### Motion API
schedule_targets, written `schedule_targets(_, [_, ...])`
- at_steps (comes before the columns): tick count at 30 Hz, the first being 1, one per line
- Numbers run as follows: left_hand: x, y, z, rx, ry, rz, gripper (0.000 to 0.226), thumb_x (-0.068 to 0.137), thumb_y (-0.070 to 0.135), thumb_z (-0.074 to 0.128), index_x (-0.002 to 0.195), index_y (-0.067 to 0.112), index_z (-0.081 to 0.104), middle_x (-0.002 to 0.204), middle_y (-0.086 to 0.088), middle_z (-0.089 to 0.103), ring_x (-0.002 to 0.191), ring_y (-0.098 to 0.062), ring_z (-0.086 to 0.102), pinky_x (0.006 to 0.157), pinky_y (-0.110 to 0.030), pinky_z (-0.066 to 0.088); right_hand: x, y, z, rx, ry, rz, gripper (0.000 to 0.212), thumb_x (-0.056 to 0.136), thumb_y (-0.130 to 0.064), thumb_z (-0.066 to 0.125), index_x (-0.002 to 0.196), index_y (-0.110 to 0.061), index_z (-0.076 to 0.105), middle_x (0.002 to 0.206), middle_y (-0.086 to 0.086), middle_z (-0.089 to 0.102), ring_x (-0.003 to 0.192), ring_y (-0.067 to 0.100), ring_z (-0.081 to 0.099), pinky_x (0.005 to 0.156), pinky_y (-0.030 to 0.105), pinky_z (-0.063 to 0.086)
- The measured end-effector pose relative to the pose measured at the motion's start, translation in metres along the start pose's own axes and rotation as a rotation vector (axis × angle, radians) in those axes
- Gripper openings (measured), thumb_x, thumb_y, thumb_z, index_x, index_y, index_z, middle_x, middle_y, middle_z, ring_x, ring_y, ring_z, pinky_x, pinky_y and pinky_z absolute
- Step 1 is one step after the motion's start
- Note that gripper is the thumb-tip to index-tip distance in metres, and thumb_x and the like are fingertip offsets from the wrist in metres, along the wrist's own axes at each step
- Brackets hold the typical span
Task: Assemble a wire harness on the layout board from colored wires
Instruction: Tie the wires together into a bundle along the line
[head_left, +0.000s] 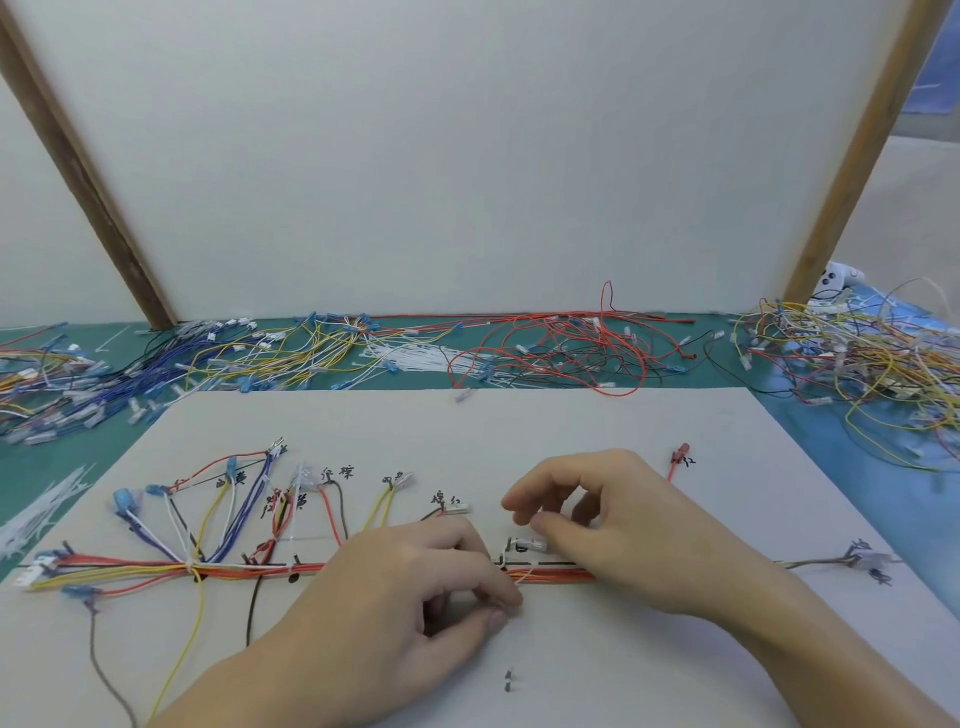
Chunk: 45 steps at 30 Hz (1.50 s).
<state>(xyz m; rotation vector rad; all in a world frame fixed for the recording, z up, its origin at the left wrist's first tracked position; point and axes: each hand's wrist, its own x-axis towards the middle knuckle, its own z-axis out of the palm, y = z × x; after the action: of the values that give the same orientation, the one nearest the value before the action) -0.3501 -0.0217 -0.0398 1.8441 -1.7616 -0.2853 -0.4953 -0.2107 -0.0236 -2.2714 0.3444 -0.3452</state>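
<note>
head | we're tying the trunk bundle (550, 574) on the layout board (571, 426) — left hand (415, 587) pinching a white tie (522, 581), right hand (597, 525) curled, fingertips nipping something small | next: probably cinch it snug — gently

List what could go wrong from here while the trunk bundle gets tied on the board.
1. The left hand pinches something small and white at the wire bundle; pulling may drag the trunk off its marked line.
2. The right hand hovers over the white connector and could knock it off its mark.
3. The loose yellow wire trails off the layout board toward the left forearm, which might snag it.
</note>
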Motion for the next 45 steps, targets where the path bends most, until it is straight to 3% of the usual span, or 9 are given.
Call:
schedule_targets(6, [0.001,0.001,0.001,0.034,-0.023,0.008,0.011,0.092,0.045,0.067,0.101,0.048,0.073,0.097,0.024,0.058,0.066,0.005,0.053,0.059,-0.008,0.034,-0.003,0.000,-0.006,-0.063,-0.129,0.013,0.018,0.088,-0.014,0.072,0.096,-0.030,0.077,0.085,-0.020,0.068,0.073,0.001,0.059,0.067,0.012,0.046])
schedule_targets(10, [0.001,0.001,0.003,0.014,0.017,-0.001,0.009,0.090,0.046,0.069,0.096,0.045,0.076,0.095,0.023,0.061,0.067,0.001,0.057,0.060,-0.012,0.039,-0.005,0.001,-0.016,-0.048,-0.170,0.005,0.011,0.084,-0.022,0.073,0.090,-0.031,0.076,0.090,-0.009,0.069,0.079,0.013,0.064,0.076,0.026,0.054])
schedule_targets(13, [0.001,0.000,0.004,0.017,0.025,-0.002,0.010,0.090,0.048,0.068,0.096,0.045,0.075,0.094,0.023,0.061,0.067,0.001,0.056,0.061,-0.014,0.042,-0.005,0.003,-0.011,-0.119,-0.230,-0.033,0.010,0.081,-0.029,0.078,0.090,-0.032,0.076,0.096,-0.012,0.065,0.086,0.009,0.059,0.076,0.016,0.044])
schedule_targets(19, [0.002,-0.003,0.005,-0.013,0.040,-0.018,0.008,0.089,0.047,0.071,0.093,0.041,0.075,0.094,0.019,0.062,0.067,-0.003,0.060,0.061,-0.014,0.042,-0.002,0.005,-0.010,-0.075,-0.194,-0.021,0.002,0.087,-0.026,0.078,0.088,-0.027,0.076,0.092,-0.011,0.068,0.082,0.010,0.064,0.076,0.027,0.053])
schedule_targets(24, [0.003,-0.005,0.005,-0.038,0.102,-0.051,0.012,0.084,0.029,0.079,0.090,0.034,0.070,0.084,0.020,0.063,0.061,-0.005,0.058,0.058,-0.007,0.037,-0.002,0.005,-0.010,0.022,-0.129,0.009,0.007,0.092,-0.022,0.075,0.088,-0.028,0.076,0.081,-0.017,0.071,0.064,-0.003,0.058,0.062,0.010,0.043])
schedule_targets(33, [0.002,-0.007,0.007,-0.093,0.181,-0.131,0.026,0.081,0.021,0.083,0.093,0.036,0.066,0.072,0.032,0.061,0.052,-0.001,0.052,0.054,-0.004,0.034,0.001,0.002,0.007,0.070,-0.020,0.035,0.009,0.093,-0.023,0.073,0.089,-0.030,0.076,0.077,-0.017,0.071,0.057,-0.001,0.057,0.057,0.008,0.040])
schedule_targets(36, [0.002,-0.009,0.009,-0.111,0.183,-0.148,0.023,0.081,0.027,0.082,0.093,0.037,0.065,0.061,0.024,0.059,0.050,-0.001,0.051,0.052,-0.005,0.032,0.002,0.000,0.012,0.071,-0.005,0.016,0.008,0.093,-0.021,0.073,0.089,-0.028,0.076,0.077,-0.015,0.071,0.058,-0.002,0.058,0.057,0.008,0.040])
schedule_targets(41, [0.005,-0.011,0.010,-0.218,0.206,-0.145,0.016,0.085,0.030,0.078,0.095,0.035,0.067,0.090,0.017,0.074,0.053,-0.007,0.054,0.051,-0.008,0.034,0.004,-0.002,0.017,0.113,-0.001,0.022,0.012,0.093,-0.017,0.073,0.092,-0.028,0.078,0.080,-0.013,0.074,0.062,-0.004,0.061,0.062,0.009,0.043])
schedule_targets(45, [0.006,-0.013,0.012,-0.264,0.230,-0.181,0.015,0.084,0.031,0.077,0.096,0.036,0.070,0.091,0.018,0.075,0.054,-0.006,0.056,0.052,-0.009,0.037,0.004,-0.003,0.017,0.160,-0.013,0.035,0.015,0.093,-0.013,0.071,0.097,-0.025,0.080,0.083,-0.012,0.076,0.063,-0.006,0.062,0.062,0.007,0.044])
